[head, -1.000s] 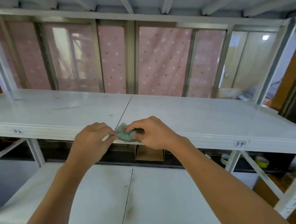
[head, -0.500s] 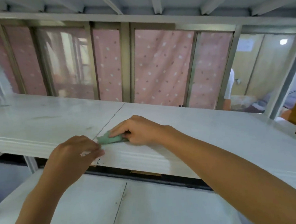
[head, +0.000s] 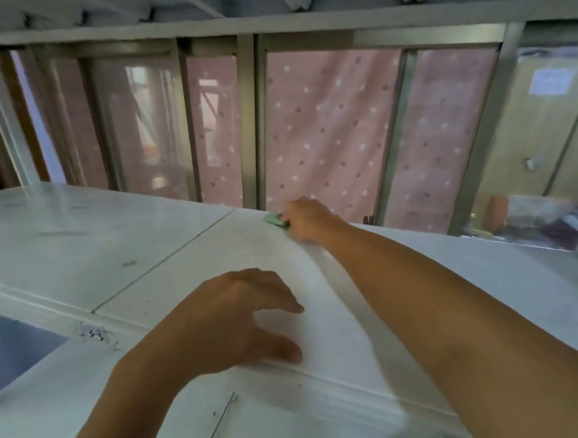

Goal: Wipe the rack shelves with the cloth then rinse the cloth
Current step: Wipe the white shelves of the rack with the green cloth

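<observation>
- I'm in the wiping step: my right hand [head: 303, 220] is stretched to the far edge of the rack shelf [head: 188, 260], pressing the green cloth [head: 275, 219] flat against the board just in front of the window frame [head: 252, 125].
- The right grip is closed down on the cloth, fingers curled over it; only a small green corner shows past the knuckles.
- My left hand [head: 233, 322] holds nothing. Its grip is loose and half open, fingers spread, with the thumb near the front lip of the shelf. I can't tell whether the palm rests on the board or floats just over it.
- A streak runs along the board under my right forearm; I take it for the damp track of the cloth, though it could be the arm's shadow.
- Next, I judge, I should drag the cloth back toward me or sideways along the rear edge, keeping pressure even. The panel left of the seam [head: 167, 258] carries dark specks and looks unwiped.
- Rinsing is not yet due; the lower shelf [head: 71, 398] is also smudged.
- Against half a second ago: the cloth has travelled from near the front edge to the back, and my left hand has let go of it.
</observation>
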Tool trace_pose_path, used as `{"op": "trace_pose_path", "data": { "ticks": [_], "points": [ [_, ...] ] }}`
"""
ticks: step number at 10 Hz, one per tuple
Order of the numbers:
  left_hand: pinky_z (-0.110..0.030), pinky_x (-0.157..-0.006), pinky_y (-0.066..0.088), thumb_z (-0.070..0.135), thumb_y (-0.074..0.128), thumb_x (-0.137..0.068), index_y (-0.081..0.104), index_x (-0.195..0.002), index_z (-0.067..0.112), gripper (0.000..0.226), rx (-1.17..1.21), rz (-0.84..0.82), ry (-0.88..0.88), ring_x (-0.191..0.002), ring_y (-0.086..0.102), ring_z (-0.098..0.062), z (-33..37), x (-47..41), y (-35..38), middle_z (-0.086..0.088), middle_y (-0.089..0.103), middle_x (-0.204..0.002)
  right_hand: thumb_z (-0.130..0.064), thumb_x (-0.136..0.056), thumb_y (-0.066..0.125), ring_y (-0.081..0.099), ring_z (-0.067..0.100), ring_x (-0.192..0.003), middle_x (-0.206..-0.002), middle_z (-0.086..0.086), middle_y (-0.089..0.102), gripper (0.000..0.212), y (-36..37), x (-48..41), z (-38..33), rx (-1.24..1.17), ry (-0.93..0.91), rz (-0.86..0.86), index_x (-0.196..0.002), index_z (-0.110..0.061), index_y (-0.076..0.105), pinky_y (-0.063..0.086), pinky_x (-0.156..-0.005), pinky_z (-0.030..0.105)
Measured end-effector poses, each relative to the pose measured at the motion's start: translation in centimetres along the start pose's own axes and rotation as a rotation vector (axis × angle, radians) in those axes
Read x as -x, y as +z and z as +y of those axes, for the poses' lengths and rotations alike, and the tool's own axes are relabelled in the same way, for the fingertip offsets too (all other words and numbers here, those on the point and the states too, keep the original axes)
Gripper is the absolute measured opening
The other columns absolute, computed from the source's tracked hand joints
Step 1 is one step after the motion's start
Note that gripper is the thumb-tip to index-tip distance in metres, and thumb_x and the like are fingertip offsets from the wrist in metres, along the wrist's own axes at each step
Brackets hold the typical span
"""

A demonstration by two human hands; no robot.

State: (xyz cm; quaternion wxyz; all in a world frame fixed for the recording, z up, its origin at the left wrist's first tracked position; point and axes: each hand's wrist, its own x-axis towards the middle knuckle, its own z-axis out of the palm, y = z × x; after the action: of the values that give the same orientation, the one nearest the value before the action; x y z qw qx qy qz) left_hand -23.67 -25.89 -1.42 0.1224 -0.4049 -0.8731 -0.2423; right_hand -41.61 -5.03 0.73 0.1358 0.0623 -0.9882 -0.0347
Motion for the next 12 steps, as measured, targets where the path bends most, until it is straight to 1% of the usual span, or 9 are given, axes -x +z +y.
{"op": "trace_pose_path", "data": {
  "ticks": [1,2,3,4,6,8,9,10,12],
  "points": [
    [-0.016,-0.088,0.051,0.071,0.066,-0.08,0.079,-0.09,0.041,0.035,-0.063,-0.13,0.134,-0.096,0.06,0.008,0.4,-1.1,0.7,0.023,0.072,-0.102,-0.026,-0.098,0.046,0.061,0.036,-0.108,-0.119,0.017,0.062,0.034,-0.2,2.3,7.8,0.2,0.168,-0.042,-0.118,-0.005,0.062,0.049,-0.086,0.037],
    [-0.016,-0.092,0.046,0.1,0.048,-0.05,0.074,-0.089,0.054,0.066,0.016,-0.134,-0.071,-0.094,0.057,0.016,-0.5,-1.0,1.4,0.028,0.068,-0.098,-0.022,-0.097,0.045,0.057,0.037,-0.118,-0.128,0.018,0.057,0.038,-1.0,9.1,16.8,0.328,0.409,-0.115,-0.129,-0.005,0.057,0.047,-0.097,0.042],
    [-0.008,-0.087,0.042,0.087,0.048,-0.048,0.075,-0.086,0.052,0.059,0.046,-0.127,-0.071,-0.107,0.047,0.023,-0.7,-1.2,1.5,0.031,0.066,-0.094,-0.027,-0.096,0.049,0.056,0.036,-0.121,-0.131,0.015,0.058,0.039,-0.4,14.5,25.2,0.433,0.566,-0.099,-0.129,-0.01,0.059,0.042,-0.102,0.046],
    [-0.01,-0.081,0.048,0.087,0.058,-0.06,0.076,-0.075,0.046,0.047,0.016,-0.101,0.022,-0.088,0.059,0.018,-0.3,-1.1,1.2,0.031,0.067,-0.085,-0.019,-0.097,0.046,0.055,0.04,-0.123,-0.139,0.022,0.051,0.042,-2.9,21.9,27.4,0.361,0.718,-0.098,-0.138,-0.007,0.05,0.041,-0.106,0.048],
    [-0.035,-0.077,0.055,0.078,0.06,-0.067,0.079,-0.083,0.032,0.052,0.058,0.056,0.047,-0.084,0.065,0.0,-0.3,-0.1,1.9,0.022,0.068,-0.084,-0.025,-0.093,0.054,0.061,0.033,-0.109,-0.121,0.014,0.064,0.035,-3.8,27.7,29.9,0.249,0.807,-0.088,-0.126,-0.016,0.063,0.052,-0.093,0.042],
    [-0.04,-0.079,0.054,0.075,0.058,-0.072,0.08,-0.087,0.027,0.055,0.101,0.056,0.088,-0.087,0.064,-0.007,-0.7,0.3,2.3,0.016,0.069,-0.086,-0.021,-0.093,0.061,0.061,0.034,-0.11,-0.125,0.014,0.066,0.029,-5.7,31.9,25.2,-0.02,0.725,0.028,-0.121,-0.02,0.07,0.039,-0.083,0.032],
    [-0.038,-0.08,0.053,0.077,0.055,-0.072,0.078,-0.084,0.028,0.056,0.136,0.069,0.079,-0.087,0.061,-0.005,-0.7,0.3,2.5,0.017,0.067,-0.085,0.001,-0.09,0.062,0.052,0.01,-0.073,-0.108,0.006,0.066,0.027,-7.2,34.4,20.9,-0.123,0.674,0.059,-0.113,-0.007,0.073,0.036,-0.068,0.009],
    [-0.034,-0.086,0.051,0.077,0.059,-0.075,0.077,-0.09,0.033,0.05,0.117,0.028,0.046,-0.095,0.057,-0.002,-0.6,0.5,2.5,0.019,0.066,-0.09,-0.002,-0.093,0.057,0.06,0.021,-0.095,-0.119,0.007,0.068,0.035,-8.1,36.9,17.7,-0.144,0.639,-0.025,-0.119,-0.021,0.071,0.037,-0.075,0.011],
    [-0.034,-0.087,0.05,0.056,0.067,-0.088,0.075,-0.095,0.03,0.028,0.086,-0.007,0.059,-0.096,0.055,-0.004,-0.1,0.8,2.0,0.018,0.063,-0.093,0.0,-0.091,0.063,0.06,-0.008,-0.096,-0.107,-0.017,0.068,0.042,-10.2,43.0,9.6,-0.193,0.557,0.03,-0.109,-0.036,0.072,0.036,-0.082,-0.004]
  ]
}}
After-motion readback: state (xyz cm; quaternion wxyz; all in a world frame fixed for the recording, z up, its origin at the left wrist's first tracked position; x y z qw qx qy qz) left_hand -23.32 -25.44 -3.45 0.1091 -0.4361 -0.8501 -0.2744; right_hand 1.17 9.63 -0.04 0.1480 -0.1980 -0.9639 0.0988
